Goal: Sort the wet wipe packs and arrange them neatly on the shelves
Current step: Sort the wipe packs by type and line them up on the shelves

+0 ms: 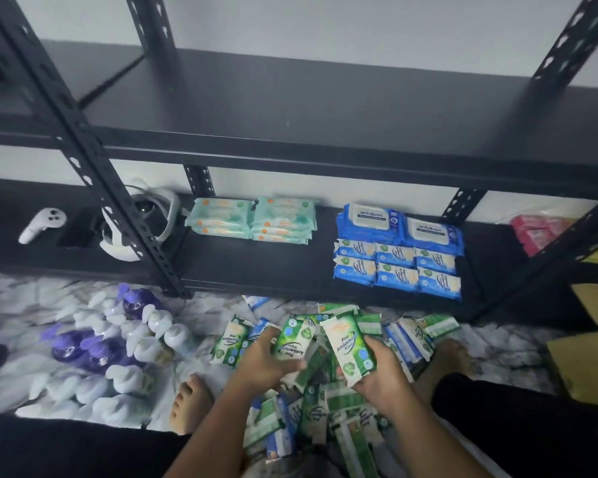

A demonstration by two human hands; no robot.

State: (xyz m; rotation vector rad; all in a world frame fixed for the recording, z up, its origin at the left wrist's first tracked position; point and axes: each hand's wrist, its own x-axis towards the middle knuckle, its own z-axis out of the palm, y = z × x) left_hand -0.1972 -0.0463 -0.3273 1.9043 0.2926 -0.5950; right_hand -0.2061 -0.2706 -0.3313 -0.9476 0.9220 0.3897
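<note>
A heap of green and blue wet wipe packs lies on the floor between my legs. My left hand grips a green pine wipe pack, and my right hand holds a second green pine pack upright. On the black bottom shelf stand two stacks of pale teal packs. To their right lie two large blue packs with rows of small blue packs in front.
White and purple bottles crowd the floor at left. A white controller and a headset rest on the shelf's left part. Pink packs and cardboard boxes sit at right. The upper shelf is bare. My bare feet flank the heap.
</note>
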